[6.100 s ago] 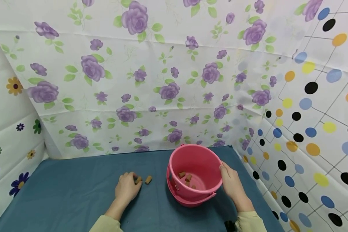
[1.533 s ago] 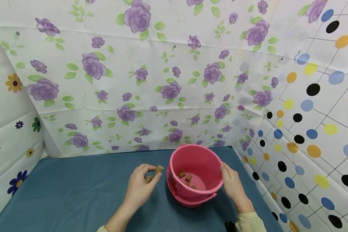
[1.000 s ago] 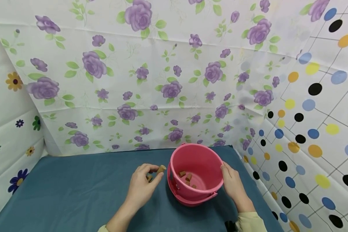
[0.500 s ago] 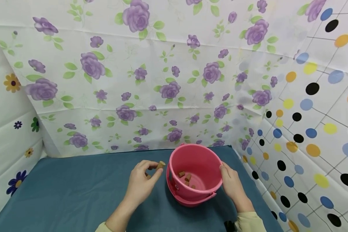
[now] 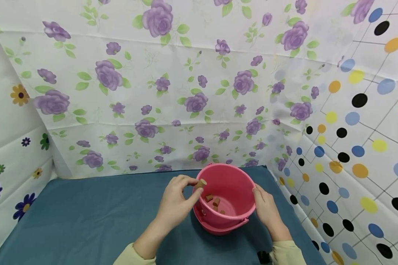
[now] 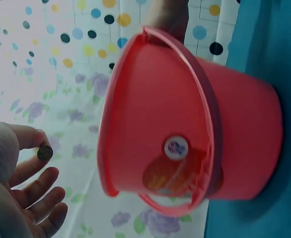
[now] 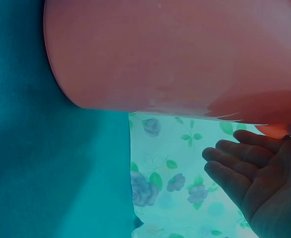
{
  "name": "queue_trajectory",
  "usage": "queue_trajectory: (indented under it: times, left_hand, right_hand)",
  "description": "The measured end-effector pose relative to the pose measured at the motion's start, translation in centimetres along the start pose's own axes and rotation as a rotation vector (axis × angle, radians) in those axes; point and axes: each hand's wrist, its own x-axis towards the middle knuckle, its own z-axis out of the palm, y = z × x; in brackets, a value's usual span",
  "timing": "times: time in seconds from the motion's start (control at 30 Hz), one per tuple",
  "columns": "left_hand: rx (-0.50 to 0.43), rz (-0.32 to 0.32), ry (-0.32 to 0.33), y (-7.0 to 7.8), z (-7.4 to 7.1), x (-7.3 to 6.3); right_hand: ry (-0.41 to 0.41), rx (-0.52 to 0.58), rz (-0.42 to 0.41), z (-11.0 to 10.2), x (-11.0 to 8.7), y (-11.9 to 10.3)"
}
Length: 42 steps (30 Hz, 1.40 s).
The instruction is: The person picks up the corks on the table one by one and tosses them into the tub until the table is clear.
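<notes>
A brown cork (image 5: 201,183) is pinched between thumb and index finger of my left hand (image 5: 175,202), at the left rim of the pink bucket (image 5: 223,220). The left wrist view shows the cork's dark end (image 6: 45,152) with the other fingers loosely bent below. Several corks (image 5: 216,201) lie on the bucket's bottom. My right hand (image 5: 268,209) grips the bucket's right rim, thumb at the edge. In the right wrist view its fingers (image 7: 245,158) extend along the outside, the thumb hidden. The bucket stands upright, handle (image 6: 212,109) lowered.
A blue-green cloth (image 5: 96,213) covers the table. Floral sheeting (image 5: 172,92) hangs behind it, and dotted sheeting (image 5: 351,147) stands close on the right. A small black object (image 5: 263,257) shows by the right sleeve.
My left hand has picked a cork off the table and moved it right, up to the bucket's rim. Another cork seen on the table earlier is now out of sight. The right hand stays put.
</notes>
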Motion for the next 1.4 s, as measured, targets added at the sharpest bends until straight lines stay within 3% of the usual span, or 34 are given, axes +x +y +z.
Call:
queue_trajectory:
  times: [0.2, 0.53, 0.77, 1.13, 1.4]
  left_hand:
    - [0.053, 0.073, -0.085, 1.8, 1.6, 0.9]
    - [0.175, 0.135, -0.142, 2.4, 4.0, 1.7]
    - [0.221, 0.143, -0.162, 2.4, 4.9, 1.7]
    - [0.255, 0.109, -0.210, 3.4, 6.4, 2.4]
    - [0.225, 0.069, -0.222, 3.4, 6.9, 2.7]
  right_hand:
    - [0.008, 0.001, -0.005, 0.0, 0.0, 0.0]
    - [-0.009, -0.004, -0.004, 0.0, 0.0, 0.1]
    - [-0.059, 0.011, -0.019, -0.1, 0.2, 0.1]
    - [-0.031, 0.007, -0.022, -0.2, 0.1, 0.2]
    - [-0.038, 0.021, -0.004, -0.1, 0.1, 0.0]
